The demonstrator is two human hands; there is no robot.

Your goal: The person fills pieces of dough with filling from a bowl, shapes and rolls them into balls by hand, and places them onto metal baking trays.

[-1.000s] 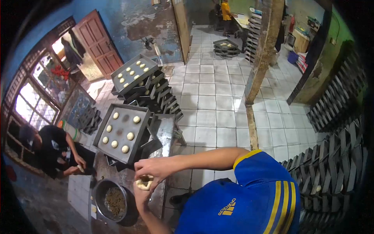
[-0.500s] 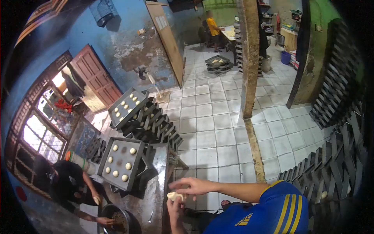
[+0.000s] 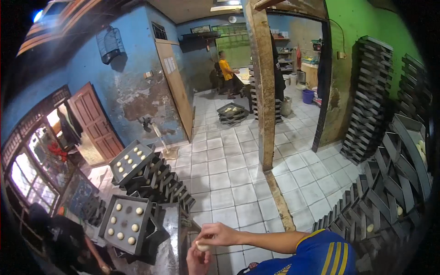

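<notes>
The pale dough piece point(image 3: 203, 248), rounded with no clear long axis, sits right of the near tray point(image 3: 123, 222), pinched from above by the right hand point(image 3: 222, 234) and cupped below by the left hand point(image 3: 198, 262). The worktop point(image 3: 170, 224) edge lies between. Left of that tray is a dark-clothed person point(image 3: 68, 243); beyond it, stacked trays point(image 3: 162, 178).
</notes>
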